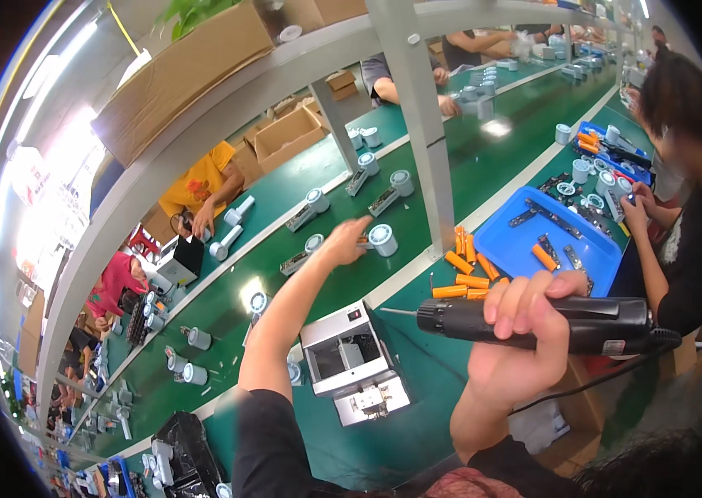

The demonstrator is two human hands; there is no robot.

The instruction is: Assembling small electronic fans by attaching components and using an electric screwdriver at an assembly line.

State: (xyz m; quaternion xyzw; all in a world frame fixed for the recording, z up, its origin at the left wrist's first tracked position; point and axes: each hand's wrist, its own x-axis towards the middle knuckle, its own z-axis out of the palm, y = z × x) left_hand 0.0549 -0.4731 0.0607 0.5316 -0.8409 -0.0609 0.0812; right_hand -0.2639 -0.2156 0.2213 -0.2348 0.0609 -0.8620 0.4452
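Note:
My right hand is wrapped round a black electric screwdriver, held level above the bench with its thin bit pointing left. A cable trails from its rear end. My left arm stretches forward over the green belt. Out there, my left hand has its fingers around the handle end of a light-blue fan-like unit with a round head. The grip itself is partly hidden by the hand. Between my arms stands a silver-and-black screw feeder with an open top.
Orange cylindrical batteries lie beside a blue tray holding dark strips and batteries. More light-blue units sit along the green belt. A grey metal post rises at the belt's edge. A co-worker sits at right.

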